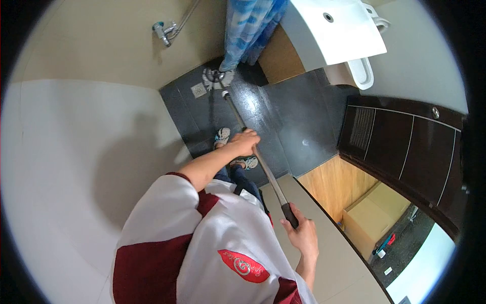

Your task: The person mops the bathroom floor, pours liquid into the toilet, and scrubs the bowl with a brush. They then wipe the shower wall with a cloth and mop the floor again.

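A mop with a long metal pole (271, 178) slants across the view, and both my hands are on it. My left hand (245, 142) is closed around the middle of the pole. Further up, my right hand (302, 232) grips the black handle end (289, 215), thumb lying along it. The grey-white mop head (225, 80) rests on the dark floor tiles (298, 119), by the bottom of a blue patterned curtain (248, 30). A square floor drain (198, 90) lies beside the mop head. My feet in patterned shoes (223, 135) stand near the pole.
A white washbasin (344, 30) over a brown cabinet (281, 58) stands at the top right. A chrome tap (164, 34) sticks out of the wall. On the right is a dark door (405, 152); past the doorway are wood flooring (336, 185) and a cardboard-coloured box (374, 215).
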Demonstrator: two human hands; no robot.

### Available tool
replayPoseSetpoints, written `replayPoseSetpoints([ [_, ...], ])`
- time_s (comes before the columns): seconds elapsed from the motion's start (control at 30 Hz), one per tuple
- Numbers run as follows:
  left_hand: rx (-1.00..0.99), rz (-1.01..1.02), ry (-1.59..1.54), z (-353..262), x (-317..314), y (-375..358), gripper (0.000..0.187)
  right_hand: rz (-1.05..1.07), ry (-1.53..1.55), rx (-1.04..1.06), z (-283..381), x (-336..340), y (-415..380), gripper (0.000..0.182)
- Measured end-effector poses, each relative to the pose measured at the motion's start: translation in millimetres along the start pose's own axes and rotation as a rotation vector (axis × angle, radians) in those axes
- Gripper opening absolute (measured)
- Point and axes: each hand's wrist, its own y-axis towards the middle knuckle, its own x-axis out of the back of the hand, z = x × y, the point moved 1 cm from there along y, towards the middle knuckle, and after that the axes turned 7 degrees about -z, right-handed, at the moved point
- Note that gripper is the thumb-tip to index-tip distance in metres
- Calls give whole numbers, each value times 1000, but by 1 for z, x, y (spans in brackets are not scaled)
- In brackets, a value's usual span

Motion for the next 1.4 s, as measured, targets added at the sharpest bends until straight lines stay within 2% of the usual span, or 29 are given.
replayPoseSetpoints([
  [0.13,148,-82,44,40,9,-62,19,129,-129,116,37,-1,16,53],
  [0.33,256,-36,-39,14,11,-94,19,125,-320,237,44,32,19,52],
  [0.4,174,-19,-35,-14,2,-75,17,34,-358,249,31,54,11,52],
  [0.57,-79,10,-190,-101,-28,1,11,-129,-435,-64,20,107,-40,49],
  [0.67,-171,25,-202,-133,-38,44,10,-202,-397,-75,9,113,-55,52],
  [0.7,-193,38,-198,-142,-37,52,11,-198,-277,-99,-1,119,-55,54],
  [0.8,-229,34,-167,-177,-12,57,10,-236,-218,88,-13,157,-75,54],
  [0.9,-160,-25,-178,-196,-1,37,12,-178,-209,157,-40,190,-74,53],
  [1.0,29,-41,-115,-187,1,19,11,-38,-253,211,-83,193,-31,51],
  [1.07,179,-126,-56,-158,-19,11,12,119,-221,191,-104,171,22,49],
  [1.1,226,-171,-28,-129,-44,4,13,130,-169,345,-111,152,52,48],
  [1.13,269,-223,2,-102,-71,-3,15,200,-202,419,-113,133,76,48],
  [1.2,415,-207,41,-77,-107,-24,17,313,-268,487,-127,108,101,49],
  [1.27,511,-188,35,-88,-125,-32,18,368,-310,523,-142,101,108,50],
  [1.3,527,-170,16,-106,-131,-29,19,382,-326,476,-141,116,100,52],
  [1.4,497,-67,-29,-169,-147,8,24,232,-362,482,-177,160,89,48],
])
